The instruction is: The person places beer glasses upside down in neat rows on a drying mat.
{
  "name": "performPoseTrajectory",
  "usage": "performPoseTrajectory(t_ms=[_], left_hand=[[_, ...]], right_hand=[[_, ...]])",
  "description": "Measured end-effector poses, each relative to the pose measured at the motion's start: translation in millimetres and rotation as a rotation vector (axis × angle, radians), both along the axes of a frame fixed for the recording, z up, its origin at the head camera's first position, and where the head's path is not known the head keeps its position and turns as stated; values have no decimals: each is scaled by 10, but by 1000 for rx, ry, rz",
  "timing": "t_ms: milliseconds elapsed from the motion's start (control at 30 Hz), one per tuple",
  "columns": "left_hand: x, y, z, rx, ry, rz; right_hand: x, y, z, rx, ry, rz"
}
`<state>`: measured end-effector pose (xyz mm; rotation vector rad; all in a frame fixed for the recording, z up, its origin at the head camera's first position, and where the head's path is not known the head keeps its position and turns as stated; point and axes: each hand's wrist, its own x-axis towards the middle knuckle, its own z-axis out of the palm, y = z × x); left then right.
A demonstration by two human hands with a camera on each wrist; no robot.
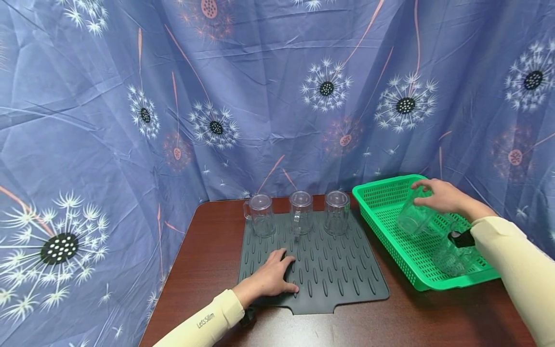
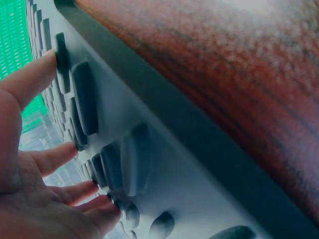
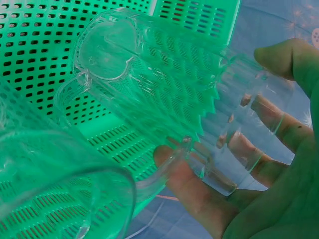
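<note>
1. Two hands at work, well apart: left hand (image 1: pixel 272 277) lay flat on the grey ribbed mat (image 1: pixel 338 279), right hand (image 1: pixel 438 195) was raised over the green basket (image 1: pixel 381 193).
2. Left hand: rested palm down near the mat's closer left corner, fingers straight and slightly spread, thumb out to the side; forearm in a cream sleeve (image 1: pixel 204 323) came in low from the lower left.
3. In the left wrist view, fingertips (image 2: pixel 47 67) pressed against the mat's raised ribs (image 2: pixel 84 102), with the brown table (image 2: pixel 239 74) just beyond the mat's edge.
4. Right hand: held a clear ribbed cup (image 1: pixel 414 217) above the basket floor, fingers curled round the cup's upper end from above; wrist bent downward, forearm stretched in from the right.
5. In the right wrist view, cup (image 3: pixel 164 94) was tilted nearly on its side, thumb (image 3: pixel 184 174) under it and fingers (image 3: pixel 279 57) wrapped over the far side, seen through the plastic.
6. Below the right hand, another clear cup (image 1: pixel 451 258) lay in the basket.
7. Beyond the left hand, three clear cups (image 1: pixel 300 212) stood upside down in a row along the mat's far edge, just beside the basket's near corner.
</note>
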<state>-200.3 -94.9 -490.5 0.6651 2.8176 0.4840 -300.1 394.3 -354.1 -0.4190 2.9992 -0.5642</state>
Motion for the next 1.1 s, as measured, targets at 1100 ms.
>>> performPoseTrajectory(t_ms=[1100], left_hand=[[-24, -2, -16, -10, -7, -1]], right_hand=[[290, -367, 333, -114, 136, 13]])
